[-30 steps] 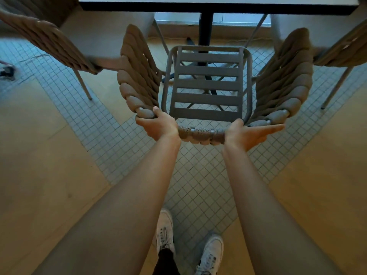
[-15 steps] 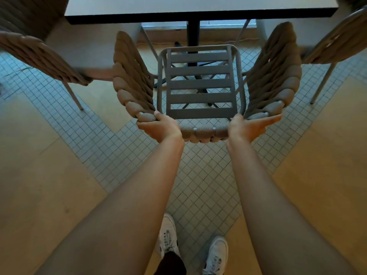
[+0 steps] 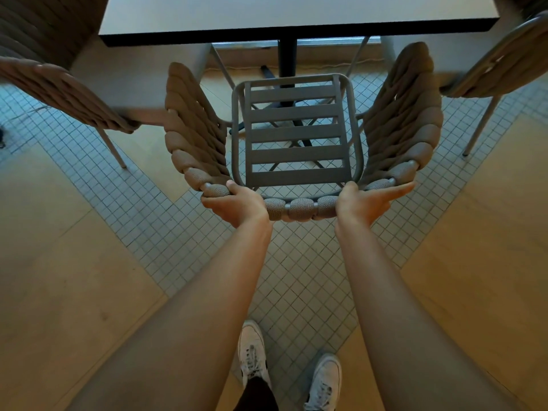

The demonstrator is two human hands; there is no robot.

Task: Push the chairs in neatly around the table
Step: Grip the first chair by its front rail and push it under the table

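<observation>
A grey chair point(image 3: 296, 134) with a slatted metal seat and a curved back wound in thick brown rope stands in front of me, facing the table point(image 3: 284, 16). My left hand point(image 3: 237, 204) curls around the back's top rail at the left. My right hand point(image 3: 363, 201) presses on the same rail at the right, thumb over it and fingers stretched flat along the rope. The seat's front edge lies just short of the dark table edge. The table's black central post point(image 3: 287, 56) shows behind the seat.
A similar roped chair point(image 3: 68, 87) stands at the left, and another point(image 3: 498, 66) at the right, each by a table corner. The floor is small white tiles bordered by wood panels. My white shoes point(image 3: 252, 351) stand behind the chair.
The chair has slid forward toward the table with both hands on its back rail, and I have stepped after it; more of the tabletop is in view now.
</observation>
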